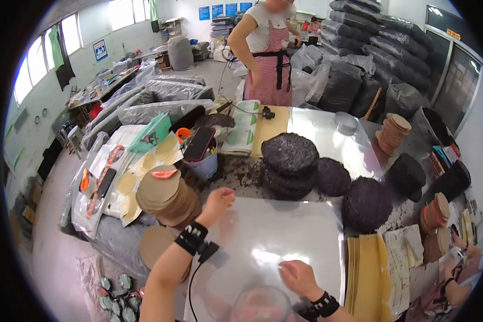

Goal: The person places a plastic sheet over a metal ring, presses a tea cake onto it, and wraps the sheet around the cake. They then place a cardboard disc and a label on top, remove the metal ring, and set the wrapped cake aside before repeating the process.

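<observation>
My left hand (218, 205) hovers over the upper left of a glossy pale sheet (300, 231). Its fingers are loosely bent and partly apart, with nothing visible in them. Beside it stands a tall stack of round brown discs (169, 201) topped by a small red piece (163, 174). Over the sheet's lower middle is my right hand (299, 277), fingers curled together; I see nothing in them. A clear round dish-like object (260, 305) sits below it at the frame's bottom. Beyond the sheet lie dark, crumbly round slabs in a stack (290, 161), with another dark slab (366, 204) at right.
A phone (199, 144) rests on a bucket (203, 168) behind my left hand. Yellowish sheets (366, 279) lie right of the work sheet. A person in a checked apron (268, 75) stands across the table; another person's hands (459, 257) are at far right. A cable (192, 284) hangs from my left wrist.
</observation>
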`<state>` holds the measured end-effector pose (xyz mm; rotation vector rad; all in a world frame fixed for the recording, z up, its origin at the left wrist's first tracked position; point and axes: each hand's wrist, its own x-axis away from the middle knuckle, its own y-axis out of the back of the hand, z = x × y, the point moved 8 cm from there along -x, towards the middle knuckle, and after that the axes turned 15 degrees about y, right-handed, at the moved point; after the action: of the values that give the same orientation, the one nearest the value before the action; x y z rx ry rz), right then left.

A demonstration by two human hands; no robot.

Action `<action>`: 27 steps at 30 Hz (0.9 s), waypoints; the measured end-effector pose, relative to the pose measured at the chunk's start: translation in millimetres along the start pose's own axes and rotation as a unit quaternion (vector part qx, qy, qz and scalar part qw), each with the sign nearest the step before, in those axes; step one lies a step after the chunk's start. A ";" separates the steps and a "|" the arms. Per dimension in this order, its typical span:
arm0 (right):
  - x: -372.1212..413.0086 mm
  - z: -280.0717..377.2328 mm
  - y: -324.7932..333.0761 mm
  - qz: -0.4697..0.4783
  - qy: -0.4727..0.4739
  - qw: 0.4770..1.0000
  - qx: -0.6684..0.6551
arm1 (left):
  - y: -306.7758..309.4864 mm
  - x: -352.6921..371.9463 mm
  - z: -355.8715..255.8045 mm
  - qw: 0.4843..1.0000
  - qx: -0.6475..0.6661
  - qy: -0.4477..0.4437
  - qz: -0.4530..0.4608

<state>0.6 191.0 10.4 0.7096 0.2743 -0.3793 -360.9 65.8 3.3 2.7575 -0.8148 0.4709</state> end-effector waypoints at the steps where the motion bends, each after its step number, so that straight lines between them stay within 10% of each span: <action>1: -3.0 -3.9 2.7 0.005 -0.023 0.999 -0.022 | 1.6 -29.5 -7.4 1.000 0.001 -0.001 -0.023; 13: -122.0 -0.9 72.4 0.067 0.033 0.997 0.007 | 6.9 -219.3 -62.3 0.878 -0.306 -0.092 -0.357; 27: -357.0 11.6 -44.1 0.044 0.310 0.933 0.176 | -9.2 -220.9 -68.9 0.923 -0.296 -0.009 -0.248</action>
<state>-337.0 239.4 125.1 1.1872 0.7829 -0.1053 -547.6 201.6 -15.0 2.2657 -0.1798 0.0746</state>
